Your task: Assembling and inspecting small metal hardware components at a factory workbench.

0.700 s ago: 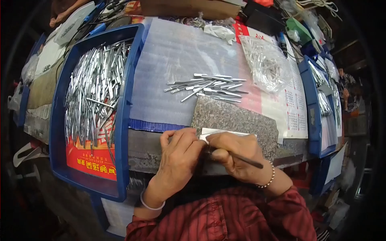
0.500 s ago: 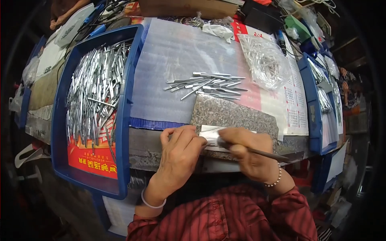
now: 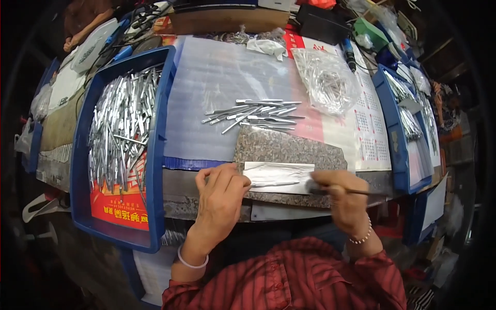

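Many metal strips (image 3: 124, 119) are filling a blue bin (image 3: 164, 98) at left; a smaller pile (image 3: 253, 113) is lying beyond the stone slab (image 3: 289, 147). On white paper (image 3: 281, 170) over the slab, a thin metal piece (image 3: 276, 184) is resting — the curled left hand's (image 3: 219, 199) grip is pinching its left end. The right hand (image 3: 347, 199) — blurred — is clasping a dark-handled tool (image 3: 361, 192). A red sheet (image 3: 106, 209) is showing printed characters.

At the far side there stands a brown box (image 3: 227, 21), and to the right of it a black box (image 3: 323, 23). A green container (image 3: 371, 33) is further right. Before the brown box lies a crumpled white wrapping (image 3: 266, 47). At the upper left, another person (image 3: 85, 23) is partly visible.
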### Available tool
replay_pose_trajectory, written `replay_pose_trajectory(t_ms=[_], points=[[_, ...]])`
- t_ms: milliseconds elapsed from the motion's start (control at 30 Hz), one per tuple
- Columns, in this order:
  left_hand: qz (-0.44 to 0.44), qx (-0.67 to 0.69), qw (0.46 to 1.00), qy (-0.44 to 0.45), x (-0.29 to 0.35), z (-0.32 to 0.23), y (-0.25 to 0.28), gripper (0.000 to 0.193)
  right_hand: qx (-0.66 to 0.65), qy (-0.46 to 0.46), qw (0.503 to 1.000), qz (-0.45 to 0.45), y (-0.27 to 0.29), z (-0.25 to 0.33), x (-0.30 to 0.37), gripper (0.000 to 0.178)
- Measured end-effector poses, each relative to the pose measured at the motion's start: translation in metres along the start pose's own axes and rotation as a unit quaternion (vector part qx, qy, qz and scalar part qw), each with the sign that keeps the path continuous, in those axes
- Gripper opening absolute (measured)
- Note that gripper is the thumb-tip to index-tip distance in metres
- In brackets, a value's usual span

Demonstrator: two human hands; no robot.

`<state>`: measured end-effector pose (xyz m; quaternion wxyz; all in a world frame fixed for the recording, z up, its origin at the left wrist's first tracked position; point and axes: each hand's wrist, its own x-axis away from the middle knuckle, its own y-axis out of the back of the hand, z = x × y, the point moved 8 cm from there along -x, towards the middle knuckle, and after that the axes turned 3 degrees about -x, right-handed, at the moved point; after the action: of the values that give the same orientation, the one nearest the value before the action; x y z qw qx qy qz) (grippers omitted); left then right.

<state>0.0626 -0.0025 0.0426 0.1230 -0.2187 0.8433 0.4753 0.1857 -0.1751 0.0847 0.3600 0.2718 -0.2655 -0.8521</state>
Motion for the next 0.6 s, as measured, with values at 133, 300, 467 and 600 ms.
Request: replay_pose_trajectory(t_ms=[133,300,467,600], points=[[-0.037,-0.008,0.999,0.011,0.016,-0.015,0.018,0.017,-0.210,-0.020,0.973,-0.098,0.026,0.002,0.026,0.033],[-0.049,0.076,0.995,0.030,0.037,-0.038,0.032,0.015,-0.336,-0.184,0.922,0.050,-0.017,-0.013,0.047,0.023],[-0.027,0.118,0.991,0.053,0.052,-0.055,0.026,0.017,-0.402,-0.236,0.879,0.100,-0.040,-0.018,0.061,0.011],[-0.023,0.143,0.986,0.085,0.062,-0.060,0.027,0.017,-0.396,-0.237,0.881,0.105,-0.043,-0.019,0.071,0.011]])
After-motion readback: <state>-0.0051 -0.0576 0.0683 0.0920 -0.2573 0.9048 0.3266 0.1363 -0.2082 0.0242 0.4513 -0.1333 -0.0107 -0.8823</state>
